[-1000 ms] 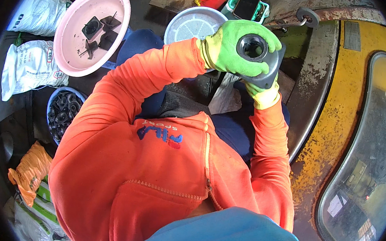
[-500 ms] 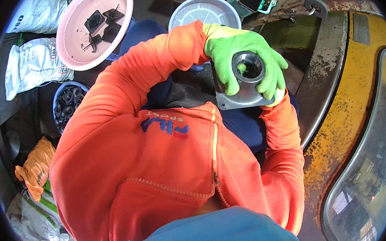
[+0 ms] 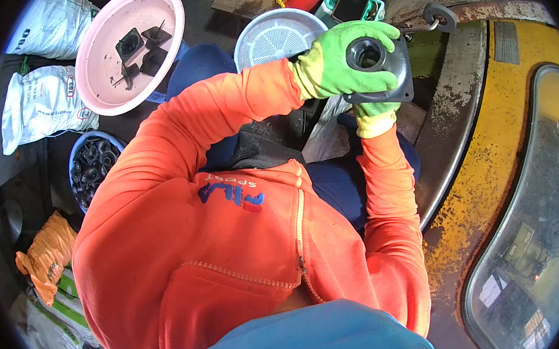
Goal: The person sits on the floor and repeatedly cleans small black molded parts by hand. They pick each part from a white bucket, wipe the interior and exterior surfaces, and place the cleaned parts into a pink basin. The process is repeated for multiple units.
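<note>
Grey metal flange plate with a raised round bore [image 3: 381, 63], held up in front of the chest, above the lap. Left hand in a green knit glove [image 3: 337, 64] wraps over the plate's left side, fingers curled across its upper edge and around the bore collar, clamped on it. Right hand, also in a green glove with a yellowish cuff [image 3: 375, 113], supports the plate from beneath; its fingers are mostly hidden behind the plate, so their closure cannot be told.

Handling, judged: solid cast or machined metal, stiff, probably heavy for its size, not fragile. Faces look smooth and possibly oily, so slippery; corners may be sharp. Best purchase is by the plate edges or around the collar, with 1 hand beneath.

Counts:
- flange plate in hand: 1
- gloved hands: 2
- pink round plastic basin [image 3: 102, 88]: 1, holding roughly 3 small dark parts [image 3: 132, 45]
- white perforated round basket [image 3: 274, 36]: 1
- blue bucket of dark metal pieces [image 3: 93, 160]: 1, pieces too many to count
- white sacks [image 3: 38, 106]: 2
</note>
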Demonstrator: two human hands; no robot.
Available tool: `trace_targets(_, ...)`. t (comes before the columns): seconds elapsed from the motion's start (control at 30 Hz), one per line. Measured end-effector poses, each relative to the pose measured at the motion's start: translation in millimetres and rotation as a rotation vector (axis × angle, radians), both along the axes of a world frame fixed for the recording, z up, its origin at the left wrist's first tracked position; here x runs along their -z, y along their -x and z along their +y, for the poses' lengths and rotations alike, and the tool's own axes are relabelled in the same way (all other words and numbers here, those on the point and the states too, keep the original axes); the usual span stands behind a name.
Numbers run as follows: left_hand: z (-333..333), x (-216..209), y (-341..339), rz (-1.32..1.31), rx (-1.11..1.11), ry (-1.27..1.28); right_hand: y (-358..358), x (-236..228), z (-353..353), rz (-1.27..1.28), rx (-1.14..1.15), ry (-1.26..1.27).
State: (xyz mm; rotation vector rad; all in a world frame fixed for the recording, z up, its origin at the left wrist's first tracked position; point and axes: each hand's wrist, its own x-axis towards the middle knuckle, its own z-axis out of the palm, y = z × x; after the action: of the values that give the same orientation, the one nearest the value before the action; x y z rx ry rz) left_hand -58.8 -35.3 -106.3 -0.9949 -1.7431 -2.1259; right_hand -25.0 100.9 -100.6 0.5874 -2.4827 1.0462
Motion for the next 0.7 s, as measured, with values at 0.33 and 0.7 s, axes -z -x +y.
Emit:
trace_targets(0.33, -10.5, -12.7, -3.2, 0.079, 0.039, -0.024, -8.9, -17.1, -9.7, -0.283, -0.127, 0.381)
trace_targets(0.7, -12.2, -8.1, 4.2, 0.051, 0.195, -0.029, -19.5, -14.2, 5.3, -0.366, -0.237, 0.274)
